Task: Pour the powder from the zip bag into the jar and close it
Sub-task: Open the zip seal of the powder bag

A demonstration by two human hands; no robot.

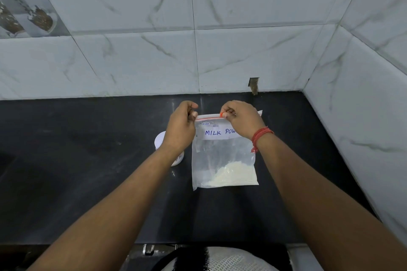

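Note:
A clear zip bag (223,156) stands upright on the black counter (88,171), labelled "MILK POW…" on a white strip, with pale powder (229,175) heaped at its bottom. My left hand (180,126) pinches the bag's top left corner. My right hand (241,119) pinches the red zip slider near the middle of the top edge. A white jar (161,138) with a white lid stands just left of the bag, mostly hidden behind my left wrist.
Marble-patterned wall tiles (198,50) close the counter at the back and on the right. The counter's front edge (198,244) runs just above my body. A small hole in the tile (253,86) sits at the back wall's base.

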